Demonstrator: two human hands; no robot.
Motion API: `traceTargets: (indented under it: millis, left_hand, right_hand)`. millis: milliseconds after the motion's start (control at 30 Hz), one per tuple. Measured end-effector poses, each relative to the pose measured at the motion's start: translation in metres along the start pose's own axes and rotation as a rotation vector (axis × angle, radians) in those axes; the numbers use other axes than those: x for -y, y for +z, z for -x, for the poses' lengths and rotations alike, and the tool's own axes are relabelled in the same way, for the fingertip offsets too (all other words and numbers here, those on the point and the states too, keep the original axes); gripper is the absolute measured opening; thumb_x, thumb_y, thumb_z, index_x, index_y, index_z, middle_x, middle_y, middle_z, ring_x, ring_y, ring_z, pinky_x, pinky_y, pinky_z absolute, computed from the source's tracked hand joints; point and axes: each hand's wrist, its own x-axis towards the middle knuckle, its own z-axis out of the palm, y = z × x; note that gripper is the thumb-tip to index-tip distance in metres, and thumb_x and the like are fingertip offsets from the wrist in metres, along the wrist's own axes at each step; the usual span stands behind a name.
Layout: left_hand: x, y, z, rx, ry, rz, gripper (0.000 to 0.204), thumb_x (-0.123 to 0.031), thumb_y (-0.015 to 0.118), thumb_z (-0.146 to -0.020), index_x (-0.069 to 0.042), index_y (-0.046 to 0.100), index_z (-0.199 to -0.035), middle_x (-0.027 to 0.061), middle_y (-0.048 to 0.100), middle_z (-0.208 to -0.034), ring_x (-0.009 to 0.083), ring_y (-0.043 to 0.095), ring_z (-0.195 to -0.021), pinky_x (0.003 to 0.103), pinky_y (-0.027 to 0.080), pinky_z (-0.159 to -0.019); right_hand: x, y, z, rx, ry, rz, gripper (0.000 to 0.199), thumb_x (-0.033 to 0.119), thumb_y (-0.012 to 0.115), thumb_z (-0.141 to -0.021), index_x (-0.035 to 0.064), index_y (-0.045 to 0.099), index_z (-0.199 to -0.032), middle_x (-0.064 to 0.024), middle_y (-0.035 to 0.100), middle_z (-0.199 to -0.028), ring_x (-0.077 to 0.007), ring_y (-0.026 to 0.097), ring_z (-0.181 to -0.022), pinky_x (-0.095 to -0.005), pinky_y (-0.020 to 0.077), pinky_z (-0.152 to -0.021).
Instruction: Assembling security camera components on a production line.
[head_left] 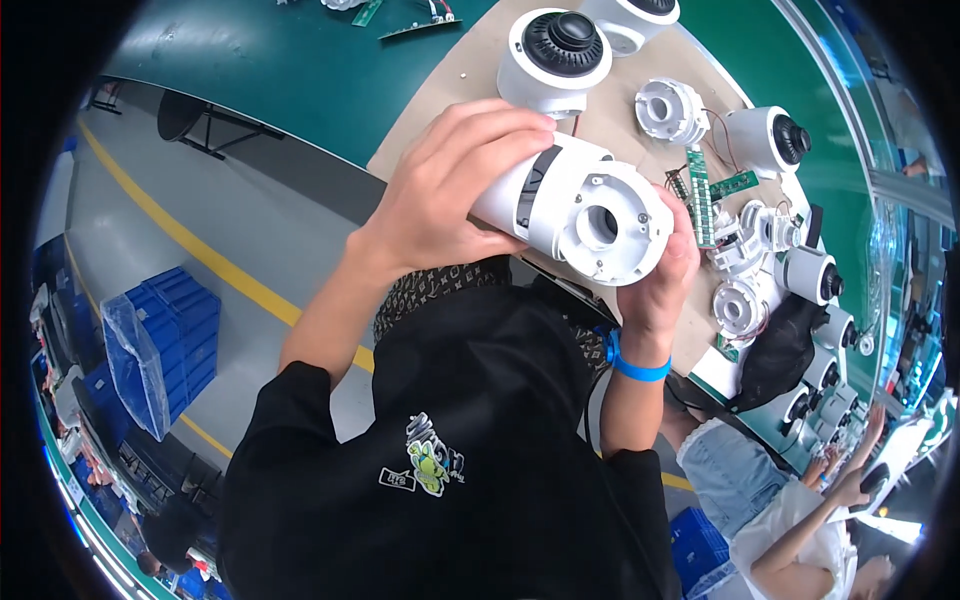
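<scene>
- Far left, on the floor, a blue crate (165, 345) with clear plastic hangs well apart from the work, and a dark round stool (185, 115) stands farther off beside the green table (270, 60)
- Left hand (455, 185): fingers laid together over the far side of the white housing (545, 220), thumb on the near side, so it is holding the body between them
- The housing sits in the middle, raised off the tan sheet (475, 50) and tilted, its round end with a central hole facing up and toward the right
- Right hand (668, 275): wrapped around the right edge of that round end; some fingertips are behind the housing, so I cannot tell just how they press
- The step in hand looks like steadying and turning the housing to present its open end; in my judgement the next move calls for one hand keeping a firm hold, so that the other could be freed
- Just beyond the housing stands a dome unit (555, 70), with its black cap up
- To the right, a loose white ring part (670, 110) lies far, green circuit boards (700, 195) nearer, and a black bag (780, 350) nearer again
</scene>
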Motion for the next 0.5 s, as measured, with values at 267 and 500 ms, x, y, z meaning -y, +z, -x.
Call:
traceTargets:
  millis: [267,500]
  left_hand:
    - [0.014,0.014,0.024,-0.178,-0.048,0.095,0.079,-0.014,0.085,-0.044,-0.006,0.049,-0.115,0.0116,0.054,-0.113,0.0321,0.056,-0.099,0.039,0.049,-0.082]
    - [0.016,0.002,0.010,0.064,-0.087,0.025,0.080,-0.015,0.082,-0.045,-0.012,0.053,-0.119,0.0095,0.055,-0.110,0.0296,0.056,-0.094,0.037,0.049,-0.078]
  right_hand:
    - [0.013,0.022,0.001,0.104,-0.082,0.098,0.048,0.024,0.068,-0.080,-0.0028,0.047,-0.114,-0.0107,0.048,-0.109,-0.0171,0.052,-0.098,-0.0282,0.0425,-0.084]
    - [0.008,0.016,-0.013,0.206,0.127,-0.012,0.084,0.039,0.079,-0.067,0.0016,0.034,-0.126,-0.0115,0.045,-0.120,-0.0205,0.047,-0.111,-0.0336,0.0400,-0.093]
